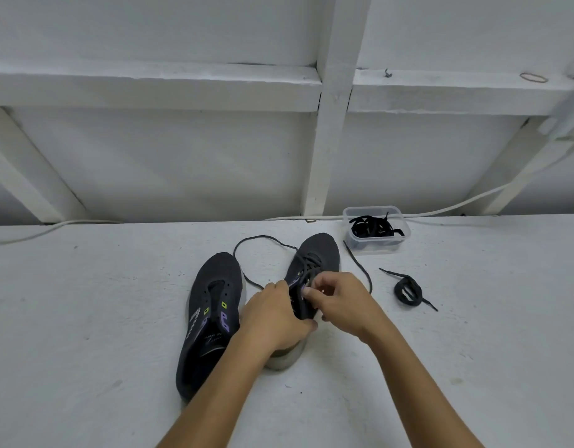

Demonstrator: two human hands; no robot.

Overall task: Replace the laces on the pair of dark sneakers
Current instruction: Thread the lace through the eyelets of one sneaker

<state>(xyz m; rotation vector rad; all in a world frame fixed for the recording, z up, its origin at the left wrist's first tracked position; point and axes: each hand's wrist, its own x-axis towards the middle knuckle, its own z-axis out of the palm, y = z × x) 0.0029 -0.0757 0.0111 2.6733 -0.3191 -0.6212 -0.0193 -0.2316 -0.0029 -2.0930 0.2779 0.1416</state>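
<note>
Dark sneaker, right hand pinching lace

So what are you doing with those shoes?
A person is working on the laces of the right sneaker. The left hand steadies the shoe while the right hand pinches the lace near the eyelets; its loose ends trail over the white table. The left sneaker beside it has no lace. A coiled lace lies to the right, and more laces sit in a clear tub behind.
</note>
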